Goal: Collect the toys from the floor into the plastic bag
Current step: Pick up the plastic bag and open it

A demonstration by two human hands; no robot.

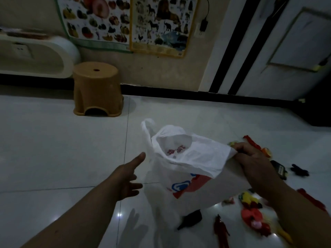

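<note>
A white plastic bag [189, 163] with a red and blue print hangs above the tiled floor, its mouth open toward me. My right hand [254, 160] pinches the bag's right rim. My left hand [129, 178] is held out beside the bag's left side, fingers straight, holding nothing. Toys lie on the floor at the lower right: a yellow and red plush toy [254, 213], a thin red figure [221, 231], a black toy [192, 219], a dark toy [300, 170] and a red strip [252, 142] behind my right hand.
A brown plastic stool [97, 89] stands by the wall at the back left. Posters [129, 22] hang on that wall. A white door [295, 43] with black stripes is at the back right. The floor [53, 149] is glossy tile.
</note>
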